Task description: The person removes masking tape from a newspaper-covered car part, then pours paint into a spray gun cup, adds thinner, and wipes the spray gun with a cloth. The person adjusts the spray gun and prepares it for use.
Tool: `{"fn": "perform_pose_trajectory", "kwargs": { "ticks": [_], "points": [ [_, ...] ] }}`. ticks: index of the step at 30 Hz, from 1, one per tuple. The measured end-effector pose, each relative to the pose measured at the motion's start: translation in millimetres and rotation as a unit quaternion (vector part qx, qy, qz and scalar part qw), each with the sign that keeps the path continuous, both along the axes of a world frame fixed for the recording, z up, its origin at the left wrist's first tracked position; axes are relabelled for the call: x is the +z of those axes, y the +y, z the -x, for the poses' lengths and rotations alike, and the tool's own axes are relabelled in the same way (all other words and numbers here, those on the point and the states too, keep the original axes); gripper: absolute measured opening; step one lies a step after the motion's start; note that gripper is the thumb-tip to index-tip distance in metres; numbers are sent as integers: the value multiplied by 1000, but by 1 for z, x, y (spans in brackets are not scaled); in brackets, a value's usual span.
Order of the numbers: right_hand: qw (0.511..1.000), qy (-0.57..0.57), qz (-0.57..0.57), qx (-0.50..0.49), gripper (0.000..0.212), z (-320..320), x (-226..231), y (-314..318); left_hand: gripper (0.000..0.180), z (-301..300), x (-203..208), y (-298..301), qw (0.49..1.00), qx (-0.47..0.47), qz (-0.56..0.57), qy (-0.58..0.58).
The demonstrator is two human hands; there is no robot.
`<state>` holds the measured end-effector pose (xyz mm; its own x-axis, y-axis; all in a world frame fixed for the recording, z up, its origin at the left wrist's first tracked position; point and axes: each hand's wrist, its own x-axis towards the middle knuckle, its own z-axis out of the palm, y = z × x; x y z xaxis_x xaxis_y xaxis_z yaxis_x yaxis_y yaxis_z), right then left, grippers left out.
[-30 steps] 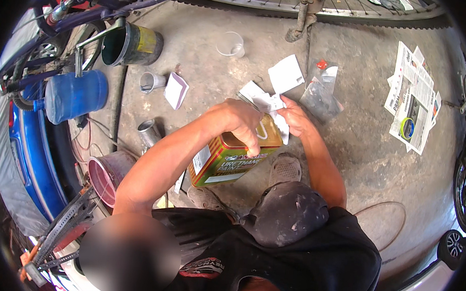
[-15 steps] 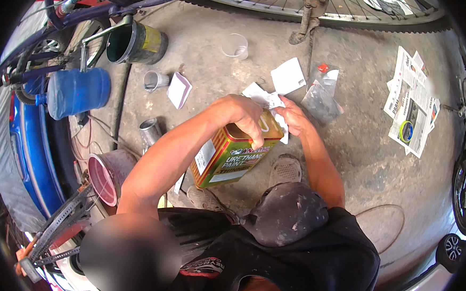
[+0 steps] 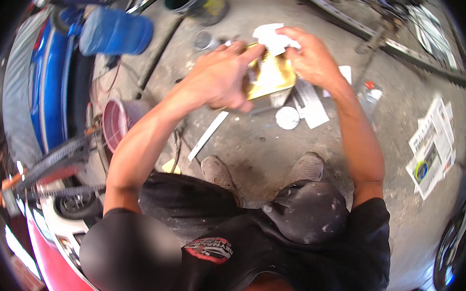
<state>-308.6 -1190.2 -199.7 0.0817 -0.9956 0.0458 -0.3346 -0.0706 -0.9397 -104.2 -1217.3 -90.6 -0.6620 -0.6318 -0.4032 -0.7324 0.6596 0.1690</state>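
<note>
A rectangular metal paint can (image 3: 272,76) is held away from my body, its shiny gold face turned up toward me. My left hand (image 3: 221,73) grips its left side, fingers spread along the edge. At the can's upper right, my right hand (image 3: 316,57) pinches a crumpled white paper (image 3: 271,38) against the rim. On the floor below the can lie a round white lid-like piece (image 3: 287,118) and printed white sheets (image 3: 312,109). Motion blur softens the can and the left hand.
A blue water jug (image 3: 117,32), dark bucket (image 3: 212,8) and pink bucket (image 3: 118,120) stand left. A white strip (image 3: 208,136) lies before my feet. Newspaper (image 3: 433,144) with a yellow-green tape roll (image 3: 421,170) lies right. A bicycle tyre (image 3: 424,66) crosses the upper right.
The can has moved away from me and tipped, from standing near my feet. My left hand has shifted from its top to its side. The right hand keeps the white paper at the rim.
</note>
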Motion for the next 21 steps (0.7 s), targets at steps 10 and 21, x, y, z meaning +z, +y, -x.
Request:
{"fn": "perform_pose_trajectory", "kwargs": {
  "ticks": [10,21],
  "points": [
    [962,202,167,-78,42,-41,-25,-33,102,-71,-87,-28,960,-67,162,218],
    [961,271,24,-54,49,-31,15,-23,52,-300,-276,141,926,277,218,134]
  ]
}}
